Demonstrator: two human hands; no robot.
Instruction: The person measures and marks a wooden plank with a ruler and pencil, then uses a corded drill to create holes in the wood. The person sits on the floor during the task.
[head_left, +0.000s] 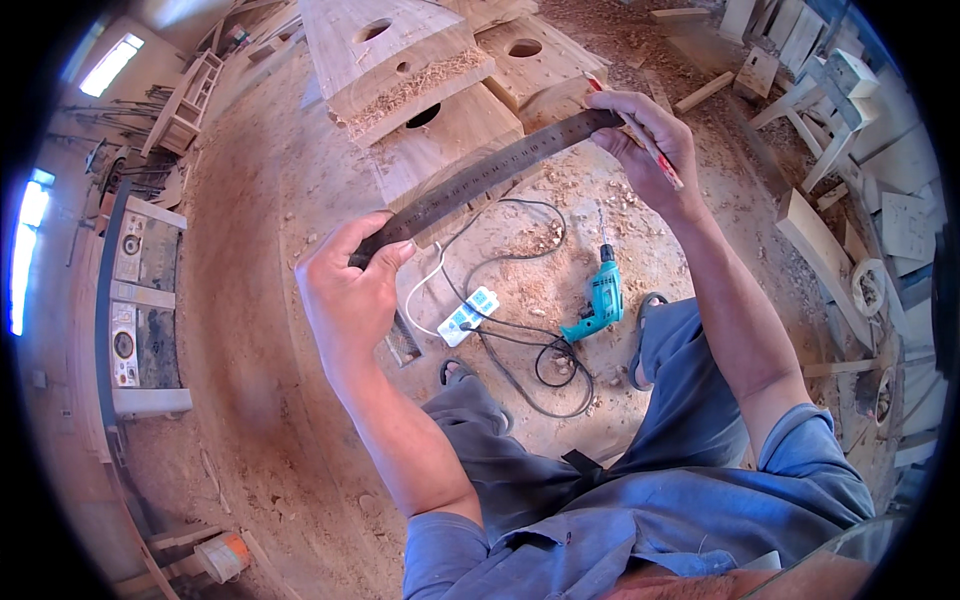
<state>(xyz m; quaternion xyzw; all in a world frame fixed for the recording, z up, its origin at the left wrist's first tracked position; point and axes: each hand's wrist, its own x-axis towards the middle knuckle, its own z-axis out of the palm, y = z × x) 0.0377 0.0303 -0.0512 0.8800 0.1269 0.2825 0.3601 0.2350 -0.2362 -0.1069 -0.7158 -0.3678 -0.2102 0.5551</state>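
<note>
A dark metal ruler is held up between my two hands, slanting up to the right. Its left end is pinched between the thumb and fingers of my left hand. My right hand grips the other end and also has a red pencil tucked between its fingers. Beyond the ruler lie wooden boxes with round holes, wood shavings clinging to the nearest edge. Below it on the floor are a teal power drill with a bit fitted and a white power strip.
A black cord loops across the floor between my feet. Wooden trestles and boards stand at the right. A bench with stove-like panels lines the left, and an orange-and-white bucket lies lower left. Sawdust covers the ground.
</note>
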